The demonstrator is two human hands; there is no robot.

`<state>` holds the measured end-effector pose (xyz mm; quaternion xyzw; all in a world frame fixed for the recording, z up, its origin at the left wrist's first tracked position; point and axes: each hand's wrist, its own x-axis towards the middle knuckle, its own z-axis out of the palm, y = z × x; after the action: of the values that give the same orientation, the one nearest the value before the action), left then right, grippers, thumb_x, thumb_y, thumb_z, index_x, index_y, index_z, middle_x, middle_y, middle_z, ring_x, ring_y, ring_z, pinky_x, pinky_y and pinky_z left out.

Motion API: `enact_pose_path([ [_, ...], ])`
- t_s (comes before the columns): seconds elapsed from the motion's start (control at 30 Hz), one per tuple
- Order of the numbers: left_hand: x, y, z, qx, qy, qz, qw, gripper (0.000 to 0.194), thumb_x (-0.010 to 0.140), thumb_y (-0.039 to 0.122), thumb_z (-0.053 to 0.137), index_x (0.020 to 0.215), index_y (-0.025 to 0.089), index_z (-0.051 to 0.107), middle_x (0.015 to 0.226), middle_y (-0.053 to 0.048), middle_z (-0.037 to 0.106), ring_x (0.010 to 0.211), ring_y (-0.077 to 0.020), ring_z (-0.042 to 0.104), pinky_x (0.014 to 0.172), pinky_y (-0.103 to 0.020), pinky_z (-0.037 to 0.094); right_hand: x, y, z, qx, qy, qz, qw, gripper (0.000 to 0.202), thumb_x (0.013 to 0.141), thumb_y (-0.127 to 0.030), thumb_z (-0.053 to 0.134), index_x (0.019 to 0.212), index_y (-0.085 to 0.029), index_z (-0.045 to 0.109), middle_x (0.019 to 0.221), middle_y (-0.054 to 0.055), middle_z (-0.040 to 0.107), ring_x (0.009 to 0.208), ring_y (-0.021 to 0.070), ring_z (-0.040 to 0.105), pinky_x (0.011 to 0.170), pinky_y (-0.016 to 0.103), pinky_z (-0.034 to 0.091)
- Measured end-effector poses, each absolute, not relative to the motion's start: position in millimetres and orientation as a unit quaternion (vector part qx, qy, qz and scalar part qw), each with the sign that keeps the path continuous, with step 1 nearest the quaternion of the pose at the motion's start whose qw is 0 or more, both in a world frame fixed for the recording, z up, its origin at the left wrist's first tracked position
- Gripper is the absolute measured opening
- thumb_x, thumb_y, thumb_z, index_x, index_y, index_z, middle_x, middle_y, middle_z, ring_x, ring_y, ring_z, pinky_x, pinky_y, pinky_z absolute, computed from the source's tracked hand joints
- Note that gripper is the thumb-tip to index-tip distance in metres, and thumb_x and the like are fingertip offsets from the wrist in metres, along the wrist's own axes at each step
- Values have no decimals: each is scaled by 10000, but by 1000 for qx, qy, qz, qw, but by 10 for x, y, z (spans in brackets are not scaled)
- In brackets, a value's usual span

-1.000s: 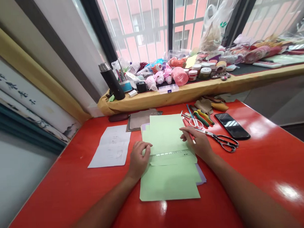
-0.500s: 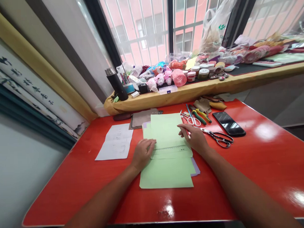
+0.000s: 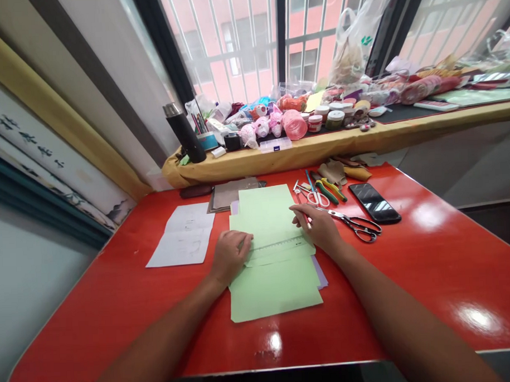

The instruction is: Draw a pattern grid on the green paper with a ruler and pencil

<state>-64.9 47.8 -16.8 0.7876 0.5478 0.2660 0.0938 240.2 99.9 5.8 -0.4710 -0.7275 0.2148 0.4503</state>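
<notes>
Light green paper sheets (image 3: 271, 285) lie stacked on the red table (image 3: 428, 252) in front of me, with a pale purple sheet (image 3: 320, 273) peeking out on the right. A clear ruler (image 3: 277, 245) lies across the green paper. My left hand (image 3: 230, 256) presses down on the ruler's left end, fingers curled. My right hand (image 3: 318, 226) rests at the ruler's right end and holds a thin red pencil (image 3: 305, 216) against the paper.
White sheets (image 3: 182, 242) lie to the left. Black scissors (image 3: 356, 226), small white-handled scissors (image 3: 316, 196), green-handled pliers (image 3: 330, 189) and a dark phone (image 3: 375, 202) lie to the right. A cluttered yellow sill (image 3: 320, 147) with a black flask (image 3: 185, 132) runs behind.
The view shifted and pulled back a little. My left hand slid onto the ruler's left end, and my right hand with the pencil stayed at the right end of the ruler.
</notes>
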Motion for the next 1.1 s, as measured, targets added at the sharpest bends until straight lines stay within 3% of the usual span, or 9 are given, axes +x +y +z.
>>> enact_pose_path([
  [0.3,-642,441,-82,801,503,310,97,363,1082,406,724,1378,200,677,1396,-114,682,1165,-265,719,992,-483,628,2361,991,99,-499,-646,281,505,295,1059,-409,599,1153,-204,789,797,30,820,641,194,759,743,363,606],
  [0.4,-631,406,-46,808,476,331,103,241,1113,394,667,1232,192,726,1233,-83,750,1084,-238,738,988,-466,614,2365,1005,90,-511,-608,297,530,301,1061,-418,610,1161,-194,783,789,29,809,647,194,755,741,375,618],
  [0.47,-621,380,-23,812,459,343,109,260,1158,323,513,1128,230,754,1095,-62,805,1036,-235,752,994,-452,594,2366,1010,86,-515,-586,307,545,302,1064,-421,612,1158,-187,778,789,30,800,657,195,753,727,380,626],
  [0.67,-640,379,-29,823,419,361,129,256,1132,299,522,1173,273,773,1202,-35,838,1179,-251,760,1013,-449,579,2352,998,122,-525,-549,324,565,277,1064,-406,635,1141,-183,781,784,27,783,657,184,737,717,381,626],
  [1.1,-743,384,-25,818,442,345,130,214,1135,244,554,1118,263,766,1120,15,860,1156,-259,795,945,-440,572,2347,1022,143,-556,-508,354,554,227,1030,-399,689,1110,-220,803,755,20,779,637,188,719,735,406,605],
])
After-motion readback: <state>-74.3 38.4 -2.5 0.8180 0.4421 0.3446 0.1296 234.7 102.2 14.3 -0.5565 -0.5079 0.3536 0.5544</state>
